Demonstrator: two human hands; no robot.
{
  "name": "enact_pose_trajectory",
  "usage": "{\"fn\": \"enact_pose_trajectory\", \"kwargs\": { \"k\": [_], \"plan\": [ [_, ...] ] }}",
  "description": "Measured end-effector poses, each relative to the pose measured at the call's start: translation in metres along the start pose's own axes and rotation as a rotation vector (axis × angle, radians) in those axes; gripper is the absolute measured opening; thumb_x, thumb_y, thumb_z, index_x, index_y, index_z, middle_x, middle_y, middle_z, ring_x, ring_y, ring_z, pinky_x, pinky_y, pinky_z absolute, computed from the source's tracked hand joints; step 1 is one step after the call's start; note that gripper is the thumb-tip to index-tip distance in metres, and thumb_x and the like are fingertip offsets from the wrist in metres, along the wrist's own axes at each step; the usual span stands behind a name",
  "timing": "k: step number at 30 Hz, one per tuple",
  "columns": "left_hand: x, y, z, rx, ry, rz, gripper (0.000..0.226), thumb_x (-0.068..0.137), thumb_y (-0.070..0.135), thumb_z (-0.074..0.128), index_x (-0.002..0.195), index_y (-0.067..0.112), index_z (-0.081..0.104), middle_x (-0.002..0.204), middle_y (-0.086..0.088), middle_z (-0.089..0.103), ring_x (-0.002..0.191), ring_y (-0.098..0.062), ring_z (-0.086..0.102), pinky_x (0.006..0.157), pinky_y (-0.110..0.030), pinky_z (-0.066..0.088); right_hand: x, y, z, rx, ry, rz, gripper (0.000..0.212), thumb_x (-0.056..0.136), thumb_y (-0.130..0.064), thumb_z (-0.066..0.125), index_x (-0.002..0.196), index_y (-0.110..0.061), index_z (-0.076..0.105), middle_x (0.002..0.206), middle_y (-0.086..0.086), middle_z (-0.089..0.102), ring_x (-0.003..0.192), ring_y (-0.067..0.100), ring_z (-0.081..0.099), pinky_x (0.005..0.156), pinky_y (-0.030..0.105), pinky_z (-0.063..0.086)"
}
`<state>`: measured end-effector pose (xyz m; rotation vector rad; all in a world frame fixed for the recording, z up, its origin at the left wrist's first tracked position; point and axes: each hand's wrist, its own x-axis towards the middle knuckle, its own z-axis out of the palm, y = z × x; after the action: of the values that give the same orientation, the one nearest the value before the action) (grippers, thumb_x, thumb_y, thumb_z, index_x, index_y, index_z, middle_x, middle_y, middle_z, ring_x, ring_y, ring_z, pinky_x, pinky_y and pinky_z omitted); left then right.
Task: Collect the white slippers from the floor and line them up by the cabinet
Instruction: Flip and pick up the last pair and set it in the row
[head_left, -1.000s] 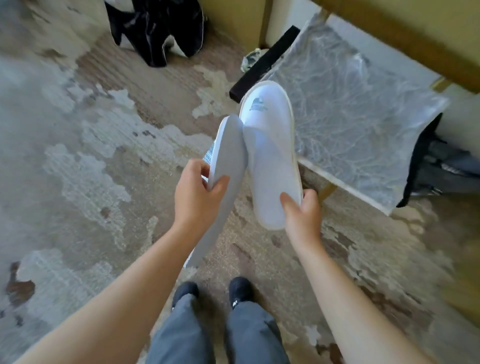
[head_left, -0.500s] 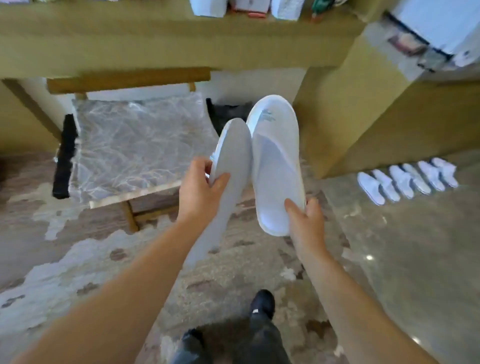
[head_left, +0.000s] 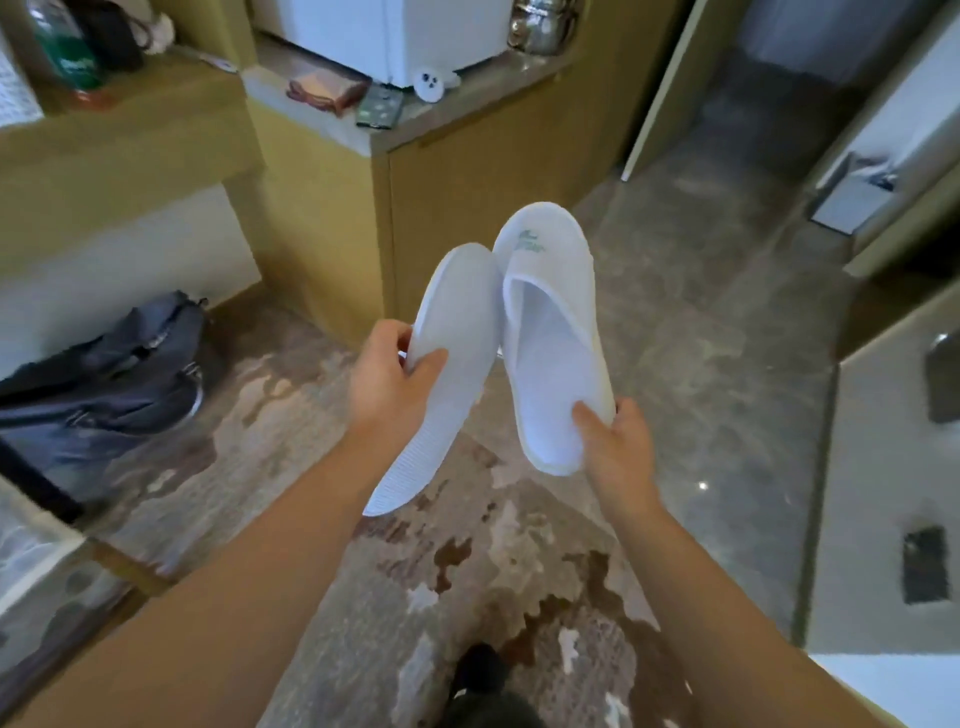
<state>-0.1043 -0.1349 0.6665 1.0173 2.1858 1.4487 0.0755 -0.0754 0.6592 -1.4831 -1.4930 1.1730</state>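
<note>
I carry two white slippers in the air at chest height. My left hand (head_left: 387, 376) grips the edge of one slipper (head_left: 447, 374), whose ribbed sole faces me. My right hand (head_left: 615, 441) pinches the heel of the other slipper (head_left: 550, 332), which shows its open top and a green logo on the toe. The two toes touch. Right behind them stands the corner of the yellow-brown cabinet (head_left: 457, 192). No slippers on the floor are in view.
A dark bag (head_left: 109, 369) lies on the floor at the left under a desk. A remote (head_left: 379, 106) and small items sit on the cabinet top. A patterned carpet (head_left: 291, 431) meets grey marble floor (head_left: 727, 322) on the right. A white wall edge (head_left: 883, 467) rises at the far right.
The view has swung right: the plastic-covered stool and the row of slippers have left the frame, and the cabinet corner now stands ahead. Both hands keep the same hold.
</note>
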Motion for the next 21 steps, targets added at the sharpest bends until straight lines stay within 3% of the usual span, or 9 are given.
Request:
{"fn": "enact_pose_trajectory", "kwargs": {
  "k": [4, 6, 8, 10, 12, 15, 18, 21],
  "plan": [
    [0.048, 0.037, 0.068, -0.045, -0.046, 0.036, 0.030, 0.080, 0.022, 0.060, 0.067, 0.033, 0.035, 0.068, 0.013, 0.044, 0.063, -0.003, 0.043, 0.048, -0.003, 0.034, 0.073, -0.002, -0.040, -0.003, 0.073, 0.024, 0.015, 0.085, -0.014, 0.053, 0.094, -0.007, 0.044, 0.074, -0.005, 0.046, 0.064, 0.007, 0.046, 0.051, 0.020, 0.038],
    [0.072, 0.049, 0.097, -0.050, -0.064, 0.036, 0.027, 0.080, 0.023, 0.060, 0.068, 0.032, 0.037, 0.069, 0.014, 0.045, 0.063, -0.002, 0.043, 0.047, -0.004, 0.035, 0.106, -0.001, -0.053, 0.009, 0.114, 0.041, 0.017, 0.085, -0.014, 0.054, 0.096, -0.005, 0.044, 0.076, -0.004, 0.047, 0.066, 0.009, 0.047, 0.052, 0.025, 0.036],
    [0.100, 0.057, 0.129, -0.067, -0.082, 0.029, 0.019, 0.080, 0.024, 0.060, 0.076, 0.025, 0.041, 0.069, 0.014, 0.045, 0.063, -0.002, 0.044, 0.047, -0.011, 0.035, 0.142, 0.002, -0.063, 0.031, 0.156, 0.044, 0.017, 0.084, -0.013, 0.054, 0.096, -0.005, 0.045, 0.074, -0.007, 0.046, 0.066, 0.006, 0.047, 0.051, 0.021, 0.037],
    [0.131, 0.063, 0.162, -0.076, -0.103, 0.029, 0.019, 0.080, 0.023, 0.061, 0.082, 0.020, 0.042, 0.070, 0.014, 0.045, 0.063, -0.003, 0.044, 0.049, -0.016, 0.033, 0.181, 0.006, -0.068, 0.030, 0.197, 0.044, 0.014, 0.084, -0.010, 0.054, 0.092, -0.007, 0.044, 0.072, -0.008, 0.046, 0.065, 0.002, 0.045, 0.046, 0.008, 0.038],
    [0.170, 0.069, 0.199, -0.101, -0.136, 0.053, 0.019, 0.080, 0.021, 0.062, 0.079, 0.021, 0.042, 0.070, 0.015, 0.045, 0.063, -0.002, 0.044, 0.048, -0.009, 0.035, 0.230, 0.011, -0.071, 0.040, 0.245, 0.056, 0.013, 0.083, -0.009, 0.055, 0.092, -0.006, 0.045, 0.071, -0.008, 0.046, 0.064, 0.003, 0.045, 0.041, 0.002, 0.035],
    [0.231, 0.079, 0.247, -0.163, -0.189, 0.068, 0.030, 0.079, 0.017, 0.063, 0.068, 0.030, 0.039, 0.070, 0.014, 0.045, 0.062, -0.001, 0.043, 0.048, -0.001, 0.035, 0.299, 0.011, -0.068, 0.054, 0.307, 0.098, 0.018, 0.083, -0.009, 0.055, 0.098, -0.002, 0.048, 0.072, -0.005, 0.047, 0.064, 0.009, 0.047, 0.041, 0.009, 0.035],
    [0.305, 0.095, 0.295, -0.169, -0.263, 0.073, 0.026, 0.079, 0.016, 0.063, 0.070, 0.026, 0.042, 0.071, 0.014, 0.047, 0.064, -0.001, 0.045, 0.049, -0.002, 0.035, 0.373, 0.005, -0.068, 0.050, 0.394, 0.121, 0.022, 0.083, -0.009, 0.056, 0.101, 0.003, 0.049, 0.080, 0.004, 0.051, 0.070, 0.017, 0.047, 0.043, 0.017, 0.032],
    [0.371, 0.121, 0.343, -0.195, -0.322, 0.073, 0.024, 0.079, 0.015, 0.063, 0.072, 0.026, 0.043, 0.071, 0.014, 0.048, 0.065, -0.001, 0.047, 0.054, -0.009, 0.040, 0.439, -0.007, -0.075, 0.038, 0.443, 0.148, 0.025, 0.083, -0.011, 0.056, 0.102, 0.003, 0.049, 0.089, 0.009, 0.052, 0.076, 0.021, 0.050, 0.062, 0.021, 0.036]
  ]
}}
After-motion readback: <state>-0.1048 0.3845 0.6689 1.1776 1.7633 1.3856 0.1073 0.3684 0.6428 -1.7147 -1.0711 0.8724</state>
